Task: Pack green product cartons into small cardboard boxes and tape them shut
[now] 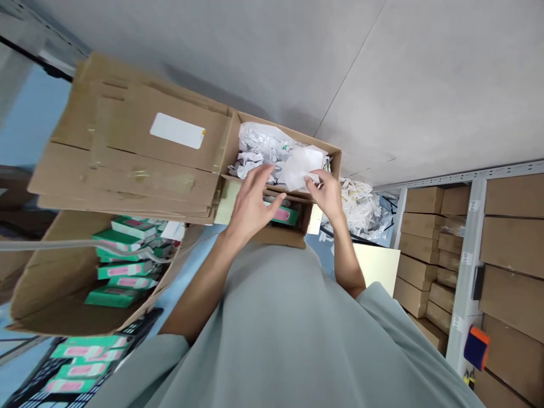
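A cardboard box (232,144) against the wall holds crumpled white paper, clear plastic wrap (263,139) and a thin white sheet (300,168). My right hand (328,195) pinches the near right edge of that sheet between thumb and fingers. Over the near edge of the box, my left hand (254,201) is open, fingers spread and curved, with nothing in it. Below my hands sits a smaller open cardboard box (280,235) with a green and pink box (284,215) inside, partly hidden by my left hand.
Flattened cardboard boxes (140,164) are stacked at the left. A large carton (51,272) beneath holds several green boxes (114,296), and a black crate (25,391) holds more. Shredded paper (359,207) fills a bin at the right, beside a shelf (467,272) of cardboard boxes.
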`<state>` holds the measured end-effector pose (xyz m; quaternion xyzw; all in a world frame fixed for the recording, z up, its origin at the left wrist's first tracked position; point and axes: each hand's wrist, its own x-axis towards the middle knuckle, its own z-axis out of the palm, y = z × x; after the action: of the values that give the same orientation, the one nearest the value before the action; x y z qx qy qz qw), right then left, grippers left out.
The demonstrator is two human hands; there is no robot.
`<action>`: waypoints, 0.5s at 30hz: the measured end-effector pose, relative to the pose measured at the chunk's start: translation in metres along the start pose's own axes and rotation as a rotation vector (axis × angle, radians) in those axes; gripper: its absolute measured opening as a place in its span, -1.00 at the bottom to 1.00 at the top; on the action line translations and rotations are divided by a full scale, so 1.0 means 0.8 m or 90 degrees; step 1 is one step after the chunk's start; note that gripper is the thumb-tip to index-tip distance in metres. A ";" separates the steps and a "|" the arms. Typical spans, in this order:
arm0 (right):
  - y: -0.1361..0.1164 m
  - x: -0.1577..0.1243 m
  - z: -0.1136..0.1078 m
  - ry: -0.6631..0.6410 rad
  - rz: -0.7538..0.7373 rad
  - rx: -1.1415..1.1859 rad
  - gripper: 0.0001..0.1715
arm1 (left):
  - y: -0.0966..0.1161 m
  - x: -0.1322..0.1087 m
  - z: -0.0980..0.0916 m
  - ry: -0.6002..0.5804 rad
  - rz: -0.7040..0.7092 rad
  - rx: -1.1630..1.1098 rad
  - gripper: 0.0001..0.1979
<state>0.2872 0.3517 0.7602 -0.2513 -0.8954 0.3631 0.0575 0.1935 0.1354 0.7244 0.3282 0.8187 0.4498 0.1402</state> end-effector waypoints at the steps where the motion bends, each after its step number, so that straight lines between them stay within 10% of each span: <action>1: -0.007 -0.017 -0.004 -0.022 -0.023 0.060 -0.64 | 0.003 -0.001 0.000 -0.016 0.017 -0.004 -0.27; 7: -0.033 -0.088 -0.006 -0.102 -0.067 0.226 -0.57 | -0.002 -0.015 -0.003 -0.150 0.044 -0.087 -0.65; 15: -0.001 -0.118 0.064 -0.134 -0.028 0.267 -0.45 | -0.042 -0.063 0.009 -0.201 -0.069 -0.185 -0.40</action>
<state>0.3545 0.2731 0.7311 -0.1750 -0.8065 0.5642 0.0225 0.2213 0.0939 0.6894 0.3265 0.7297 0.4980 0.3360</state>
